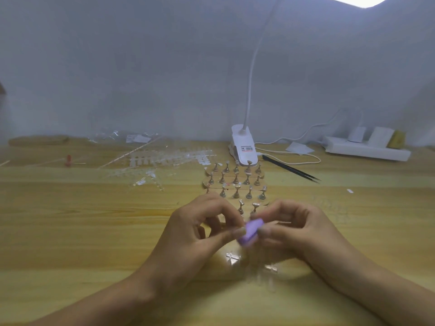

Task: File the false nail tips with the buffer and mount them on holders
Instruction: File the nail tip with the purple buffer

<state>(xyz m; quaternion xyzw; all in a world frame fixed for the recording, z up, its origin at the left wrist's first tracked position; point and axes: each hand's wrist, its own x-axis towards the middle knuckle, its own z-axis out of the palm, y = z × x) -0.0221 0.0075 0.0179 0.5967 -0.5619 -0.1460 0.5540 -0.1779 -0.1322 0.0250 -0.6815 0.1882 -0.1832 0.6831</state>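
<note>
Head view: L hand (pixel 197 229) + R hand (pixel 299 229) meet near front-centre of tabletop (pixel 70 231). Both pinch purple buffer (pixel 250 232) btwn thumb + curled fingers. Can't tell if a tip is in there. Rows of holders (pixel 236 182) stand just behind the hands, and nail tips (pixel 164 161) lie toward back-left.

A single wide-angle view from the person's head looks forward and down along a wooden table (pixel 70 220) toward a pale wall (pixel 141 67). It sits close over the left hand (pixel 200 229) and right hand (pixel 296 229), which meet on a purple buffer block (pixel 250 232) at lower centre, forearms entering from the bottom corners. Rows of nail tip holders (pixel 236 182) lie just beyond. A clip lamp base (pixel 243 144) marks the table's far edge, and glare fills the upper right.
</note>
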